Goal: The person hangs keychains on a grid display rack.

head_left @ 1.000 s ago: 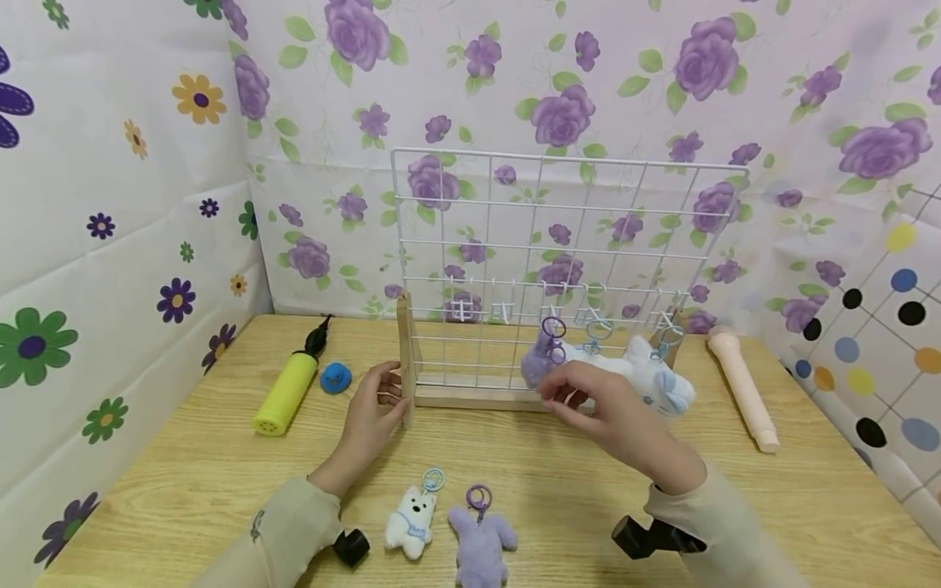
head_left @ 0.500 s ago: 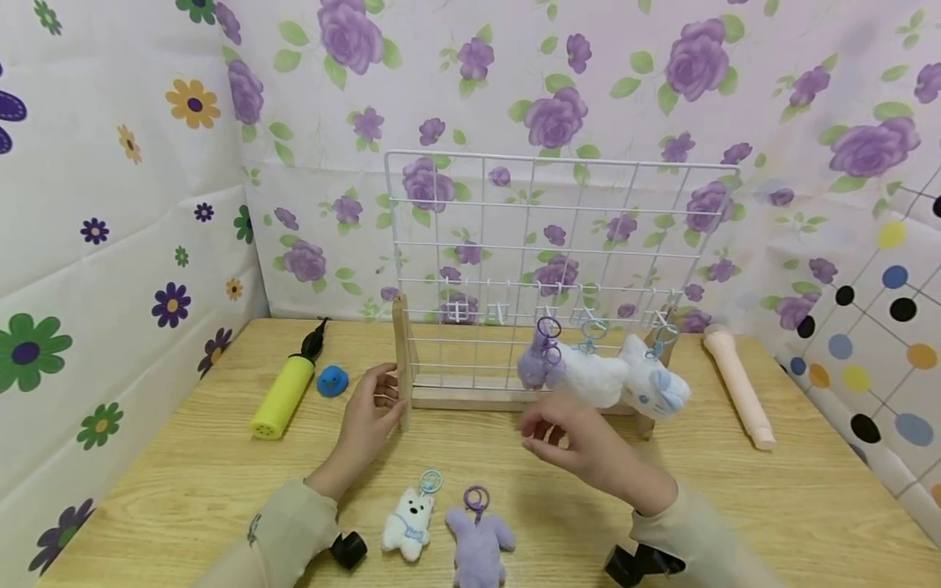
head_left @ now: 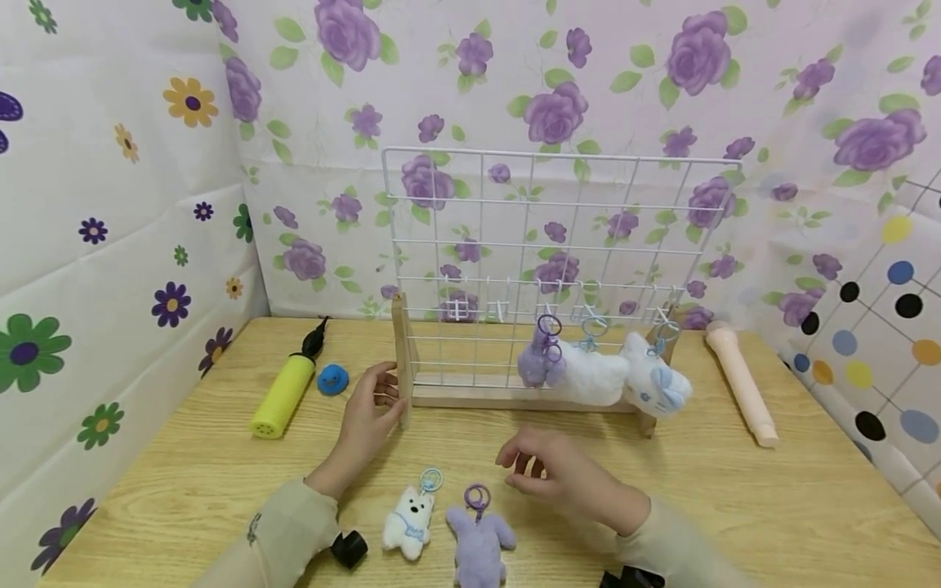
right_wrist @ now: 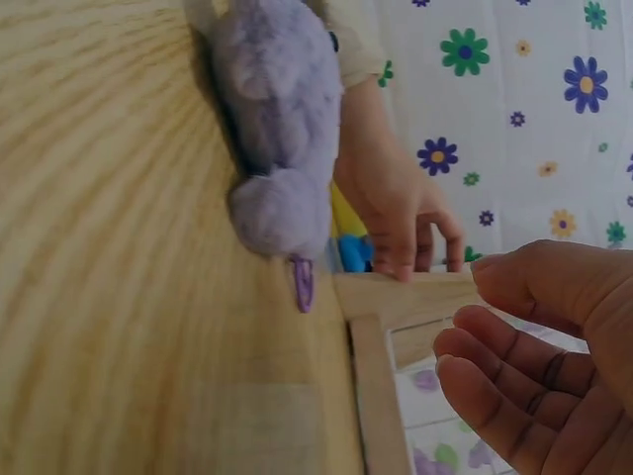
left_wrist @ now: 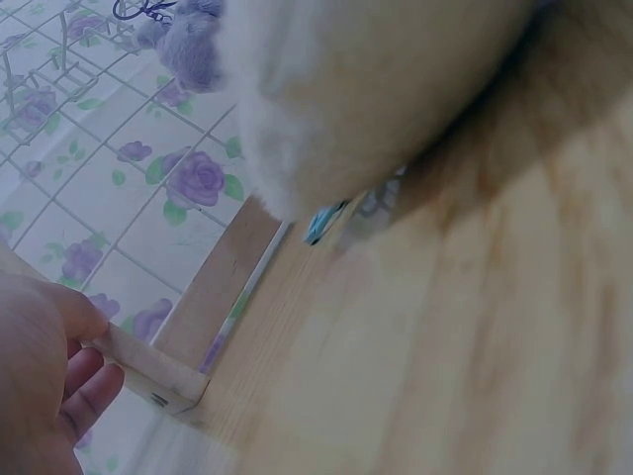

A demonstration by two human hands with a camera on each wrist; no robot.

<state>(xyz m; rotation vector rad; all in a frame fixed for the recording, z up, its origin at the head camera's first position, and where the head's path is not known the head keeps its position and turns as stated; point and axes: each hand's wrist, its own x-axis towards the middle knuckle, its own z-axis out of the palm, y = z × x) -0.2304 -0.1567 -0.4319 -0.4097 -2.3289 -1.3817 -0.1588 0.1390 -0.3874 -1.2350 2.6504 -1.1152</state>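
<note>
Moved: since a second ago, the right hand [head_left: 562,478] has drawn back from the hanging plushes and come lower, toward the near edge of the surface [head_left: 779,506].
Right hand: holds nothing; fingers loosely bent, with a moderate gap to the thumb.
Left hand: grips the left post [head_left: 401,351] of the wire rack [head_left: 478,398], thumb on its near side.
Loose plushes: purple plush [head_left: 479,555] and white dog plush [head_left: 408,523], side by side, apart, ring ends toward the far edge.
Hanging plushes: small purple one [head_left: 540,363], white one [head_left: 591,377], white-and-blue one [head_left: 654,384], on the rack's right half.
Far left corner: yellow pump [head_left: 283,394], blue toy [head_left: 333,379] beside it.
Far right corner: pale pink tube [head_left: 742,384], along the right edge.
</note>
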